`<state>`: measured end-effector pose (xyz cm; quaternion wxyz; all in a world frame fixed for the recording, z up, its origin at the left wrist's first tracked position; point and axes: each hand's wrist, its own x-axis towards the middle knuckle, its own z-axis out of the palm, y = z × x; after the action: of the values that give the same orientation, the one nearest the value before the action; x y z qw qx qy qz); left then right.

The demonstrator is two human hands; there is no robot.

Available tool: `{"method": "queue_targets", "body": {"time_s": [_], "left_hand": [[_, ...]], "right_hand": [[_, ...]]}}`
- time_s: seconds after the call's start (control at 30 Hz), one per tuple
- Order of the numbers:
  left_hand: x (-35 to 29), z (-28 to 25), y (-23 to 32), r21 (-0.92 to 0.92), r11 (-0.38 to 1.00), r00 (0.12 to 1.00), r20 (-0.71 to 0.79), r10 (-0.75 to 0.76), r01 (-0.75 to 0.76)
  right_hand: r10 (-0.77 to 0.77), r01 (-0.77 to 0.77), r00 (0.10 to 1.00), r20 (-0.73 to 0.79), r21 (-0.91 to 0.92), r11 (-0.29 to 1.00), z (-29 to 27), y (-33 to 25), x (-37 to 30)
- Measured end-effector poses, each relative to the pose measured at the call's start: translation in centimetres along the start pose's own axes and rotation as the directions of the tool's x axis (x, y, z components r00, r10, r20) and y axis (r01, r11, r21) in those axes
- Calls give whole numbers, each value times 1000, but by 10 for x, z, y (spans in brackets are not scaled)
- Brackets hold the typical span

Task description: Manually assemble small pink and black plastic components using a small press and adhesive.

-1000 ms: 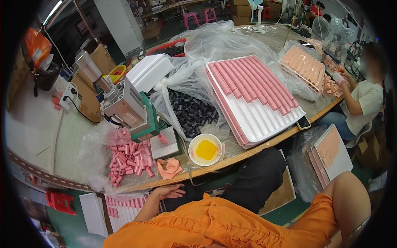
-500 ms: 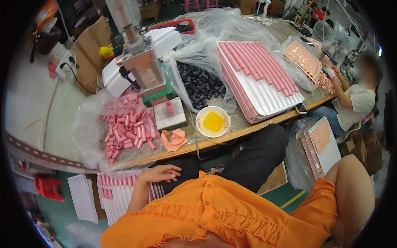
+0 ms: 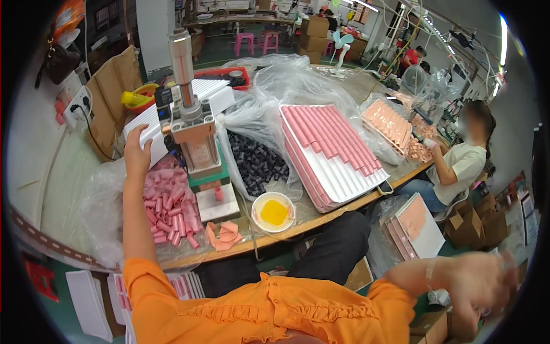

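Note:
My left hand reaches forward over the bench, its thumb and fingers apart, at the near left edge of a white ribbed tray. It seems to touch the tray, with no grip visible. My right hand is raised at the lower right, away from the bench and smeared by motion; whether it holds anything is unclear. A loose heap of pink tubes lies beside my left forearm. A press machine stands just right of my left hand, with one pink piece upright on its metal block.
Right of the press are black short tubes in clear plastic, a bowl with yellow contents, an orange-pink cloth and stacked trays of pink tubes. Cartons stand on the floor. A co-worker sits at the right.
My left hand has moved from my lap up and forward to the white trays. My right hand has come into view at the lower right. The view has tilted up, showing more of the room.

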<state>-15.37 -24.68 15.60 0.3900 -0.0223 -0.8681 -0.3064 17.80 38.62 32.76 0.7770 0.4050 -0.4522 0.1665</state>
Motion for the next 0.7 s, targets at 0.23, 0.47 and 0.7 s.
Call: {"method": "queue_targets", "body": {"time_s": [0.23,0.47,0.7], "left_hand": [[60,119,-224,197,979,970,245,6,-56],[24,166,-266,-63,995,957,275,91,-76],[22,116,-261,-23,991,965,224,134,-133]], "right_hand": [[778,-939,341,-528,-239,249,39,-15,-272],[904,-899,125,-409,-432,-71,15,-59,-353],[922,-930,-11,-387,-334,-151,12,-53,-368]]}}
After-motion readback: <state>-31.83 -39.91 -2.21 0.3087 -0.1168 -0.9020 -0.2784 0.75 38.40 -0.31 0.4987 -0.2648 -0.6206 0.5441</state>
